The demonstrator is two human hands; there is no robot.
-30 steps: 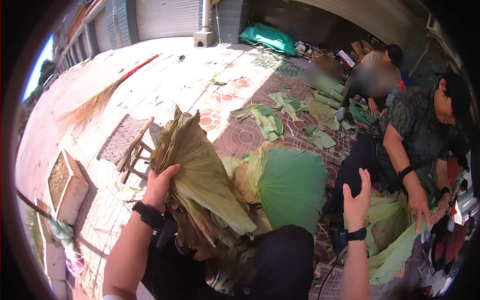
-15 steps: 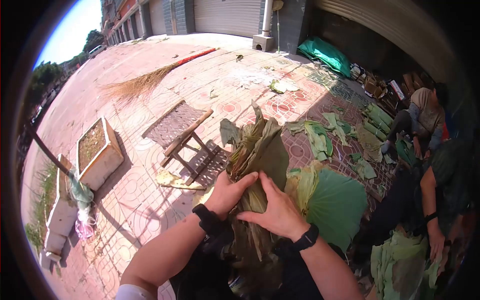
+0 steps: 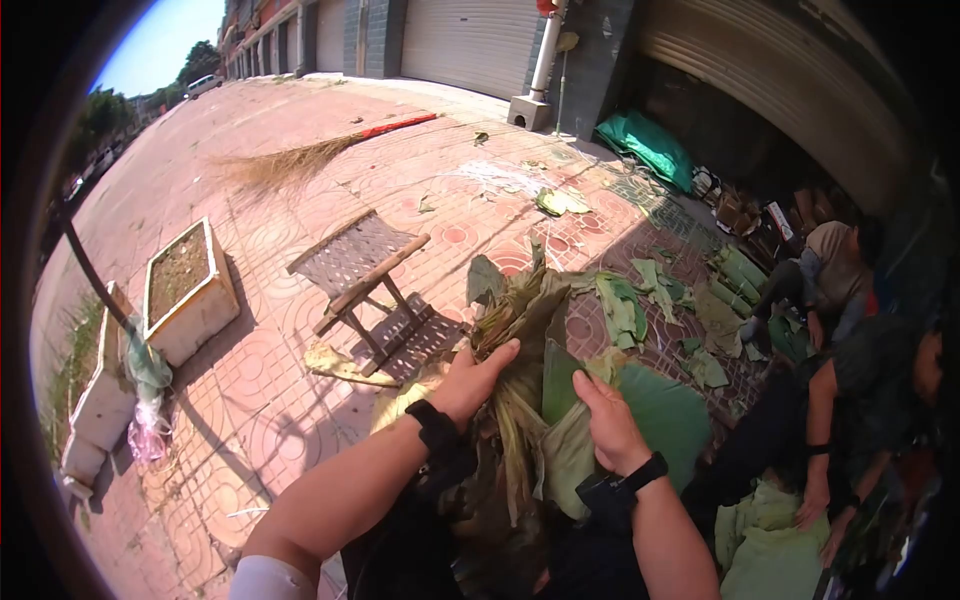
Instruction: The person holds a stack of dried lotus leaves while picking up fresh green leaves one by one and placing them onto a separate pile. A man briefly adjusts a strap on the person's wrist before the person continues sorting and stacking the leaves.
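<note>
A bundle of dried, brownish-green lotus leaves [image 3: 520,320] stands upright in front of me. My left hand [image 3: 478,380] is closed round its left side, thumb across the front. To the right, my right hand [image 3: 612,425] pinches the edge of a pale green leaf [image 3: 567,450] between thumb and fingers, apart from the bundle's middle. A broad green lotus leaf [image 3: 670,410] spreads out behind my right hand. The lower ends of the bundle hang down over my dark clothing, and the fingertips of my left hand are hidden behind the leaves.
A folding stool [image 3: 365,270] stands ahead on the paving. Planter boxes [image 3: 190,295] are at the left; a broom [image 3: 330,150] lies beyond. Loose leaves [image 3: 625,310] are scattered at the right. Two people sit at the right, one's hand [image 3: 815,500] on a leaf stack [image 3: 770,550].
My right hand has moved right and down, away from the bundle, drawing a leaf edge with it. My left hand keeps its hold. The view has shifted slightly.
</note>
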